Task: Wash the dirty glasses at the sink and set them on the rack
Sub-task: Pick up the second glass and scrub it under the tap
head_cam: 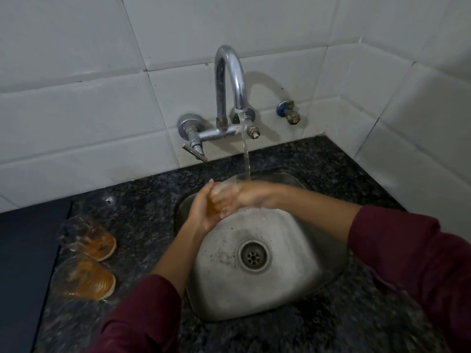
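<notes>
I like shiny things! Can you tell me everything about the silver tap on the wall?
The curved silver metal tap is fixed to the white tiled wall above the steel sink. Its tall spout arches over and points down, and rises from a crossbar with a lever handle at the left. The shiny metal looks spotted and dull in places. It is running: water falls onto the hands below. Nothing touches it.

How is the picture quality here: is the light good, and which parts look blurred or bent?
Head view: dim, greyish light; the faucet throws a soft shadow on the tiles. The left hand, right hand and the glass they hold are motion-blurred, as are the two dirty glasses on the counter. Wide-angle distortion bends the tile lines near the edges.
</notes>
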Demonstrator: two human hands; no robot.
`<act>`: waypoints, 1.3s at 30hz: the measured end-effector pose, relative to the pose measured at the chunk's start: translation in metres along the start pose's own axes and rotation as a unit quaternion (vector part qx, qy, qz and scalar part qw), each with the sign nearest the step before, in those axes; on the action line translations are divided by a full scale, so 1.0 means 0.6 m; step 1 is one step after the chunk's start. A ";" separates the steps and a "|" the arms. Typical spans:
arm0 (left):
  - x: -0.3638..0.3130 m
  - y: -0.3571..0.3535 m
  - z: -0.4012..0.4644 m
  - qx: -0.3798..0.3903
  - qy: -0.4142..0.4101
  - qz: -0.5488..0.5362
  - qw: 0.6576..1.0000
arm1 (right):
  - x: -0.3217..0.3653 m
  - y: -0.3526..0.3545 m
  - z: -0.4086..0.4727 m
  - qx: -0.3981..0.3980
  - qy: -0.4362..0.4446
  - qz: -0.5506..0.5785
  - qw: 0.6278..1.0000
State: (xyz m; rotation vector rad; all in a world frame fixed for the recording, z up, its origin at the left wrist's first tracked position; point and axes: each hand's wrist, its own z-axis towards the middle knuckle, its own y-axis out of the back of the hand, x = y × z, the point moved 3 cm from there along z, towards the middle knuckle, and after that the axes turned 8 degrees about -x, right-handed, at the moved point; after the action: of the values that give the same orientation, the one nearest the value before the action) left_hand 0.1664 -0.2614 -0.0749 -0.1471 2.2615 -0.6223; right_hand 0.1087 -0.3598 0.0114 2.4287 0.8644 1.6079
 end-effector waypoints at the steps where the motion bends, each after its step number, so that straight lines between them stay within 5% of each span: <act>1: 0.001 -0.001 -0.003 0.023 -0.024 -0.005 0.999 | 0.003 0.002 -0.001 0.014 -0.053 0.166 0.985; 2: 0.001 -0.003 -0.007 0.036 -0.040 -0.006 0.999 | 0.004 0.003 -0.001 0.019 -0.074 0.243 0.967; 4: -0.002 -0.005 -0.009 0.027 -0.058 -0.005 0.998 | 0.004 -0.003 0.001 -0.010 -0.040 0.196 0.980; 6: -0.006 -0.004 -0.006 0.003 -0.049 0.003 0.999 | -0.006 -0.004 0.000 -0.070 0.088 -0.089 0.990; 8: -0.004 -0.002 -0.004 -0.009 -0.011 0.018 1.000 | -0.032 -0.003 0.006 -0.081 0.154 -0.374 0.911; 10: 0.006 0.006 -0.003 -0.045 0.022 0.019 0.999 | -0.057 0.004 0.013 -0.093 0.174 -0.458 0.867; 16: 0.034 0.025 -0.009 -0.063 0.120 0.000 0.991 | -0.078 0.024 -0.001 -0.245 0.209 -0.164 0.932; 20: 0.055 0.052 -0.006 -0.077 0.018 0.207 0.975 | -0.121 0.016 0.001 -0.161 0.113 0.097 0.976; 23: 0.070 0.046 -0.025 -0.015 0.062 0.221 0.973 | -0.141 0.001 0.004 -0.126 0.063 0.220 0.965; 28: 0.100 0.043 -0.045 0.097 0.174 0.197 0.960 | -0.178 -0.025 0.011 -0.076 -0.062 0.295 0.951; 39: 0.111 0.030 -0.049 0.036 0.212 0.155 0.964 | -0.198 -0.034 0.020 -0.127 -0.192 0.283 0.931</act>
State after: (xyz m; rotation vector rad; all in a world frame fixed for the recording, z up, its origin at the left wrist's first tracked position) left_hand 0.1004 -0.2536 -0.1099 0.4068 2.5903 -0.6078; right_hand 0.0777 -0.4006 -0.0984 2.7902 -0.1179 1.1832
